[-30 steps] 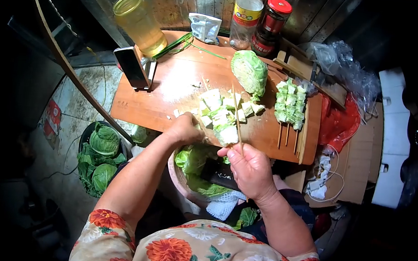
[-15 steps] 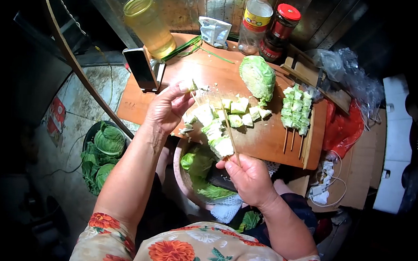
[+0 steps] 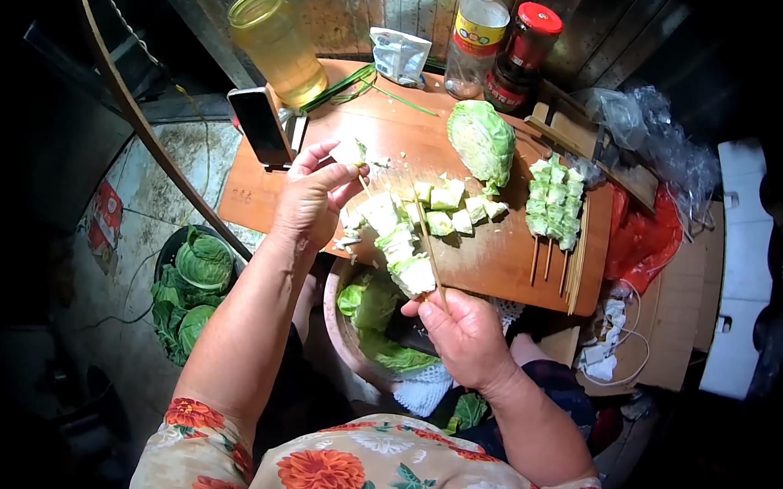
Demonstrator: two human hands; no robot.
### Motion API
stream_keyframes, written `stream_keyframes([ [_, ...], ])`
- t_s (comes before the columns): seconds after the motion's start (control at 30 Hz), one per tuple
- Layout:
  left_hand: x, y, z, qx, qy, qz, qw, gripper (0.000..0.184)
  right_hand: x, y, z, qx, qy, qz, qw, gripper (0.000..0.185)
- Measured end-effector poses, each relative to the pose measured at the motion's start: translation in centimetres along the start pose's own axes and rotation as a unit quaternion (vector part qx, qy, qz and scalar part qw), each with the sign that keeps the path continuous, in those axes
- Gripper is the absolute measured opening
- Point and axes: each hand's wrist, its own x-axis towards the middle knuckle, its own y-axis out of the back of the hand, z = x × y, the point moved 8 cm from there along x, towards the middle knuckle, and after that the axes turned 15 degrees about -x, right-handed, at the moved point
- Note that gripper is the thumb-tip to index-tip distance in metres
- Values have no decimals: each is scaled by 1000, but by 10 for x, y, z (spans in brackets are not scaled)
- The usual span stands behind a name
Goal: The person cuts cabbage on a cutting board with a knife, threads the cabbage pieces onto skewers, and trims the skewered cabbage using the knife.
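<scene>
My left hand (image 3: 311,192) pinches a cut piece of cabbage (image 3: 350,152) at the tip of a wooden skewer. Below it, cabbage pieces (image 3: 396,243) are threaded along that skewer toward my right hand (image 3: 471,341). My right hand is closed around the lower end, and a second, bare skewer (image 3: 427,238) also runs up from its fingers. Loose cabbage chunks (image 3: 444,221) lie on the wooden board (image 3: 500,271), just beyond the loaded skewer. Behind them rests a larger piece of cabbage head (image 3: 482,141). Finished cabbage skewers (image 3: 556,202) lie side by side at the right.
A phone (image 3: 263,127) stands at the board's left, near a jar of yellow liquid (image 3: 278,47). A plastic bottle (image 3: 478,35) and red-lidded jars (image 3: 532,35) line the back. Below the board sits a basin (image 3: 340,319) with leaves; whole cabbages (image 3: 202,262) are at left.
The cabbage piece in my left fingers has turned, showing more of its pale side, and those fingers have shifted slightly. My right hand stays almost where it was.
</scene>
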Motion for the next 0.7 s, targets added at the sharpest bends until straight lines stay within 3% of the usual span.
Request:
stream_keyframes([
  [0.13,-4,-10,6,32,-34,-38,998,35,-1,-4,2,21,-3,2,1000,20],
  [0.37,-13,-25,6,95,-33,-69,993,35,-5,-15,7,185,-68,-39,980,22],
  [0.57,-27,-41,0,152,-22,-116,981,13,-8,-10,8,244,-83,-45,965,21],
  [0.7,-26,-42,0,160,-21,-124,979,12,-9,-10,11,214,-83,-43,972,21],
])
